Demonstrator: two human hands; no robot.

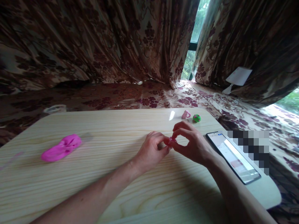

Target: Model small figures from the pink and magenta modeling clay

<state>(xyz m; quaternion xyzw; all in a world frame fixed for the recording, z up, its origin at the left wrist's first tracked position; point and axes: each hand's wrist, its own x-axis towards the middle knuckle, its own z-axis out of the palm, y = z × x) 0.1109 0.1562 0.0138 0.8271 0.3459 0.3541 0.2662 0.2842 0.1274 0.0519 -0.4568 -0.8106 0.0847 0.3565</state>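
Small pink piece (171,142), between left hand (150,151) and right hand (195,144), at fingertips

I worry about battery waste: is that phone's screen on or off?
On. The phone lies face up, and its lit screen shows white and reddish areas.

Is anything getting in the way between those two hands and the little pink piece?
Nothing visible is. The left hand and right hand meet with their fingertips at the pink piece. The green ball lies beyond the right hand, and the phone to its right.
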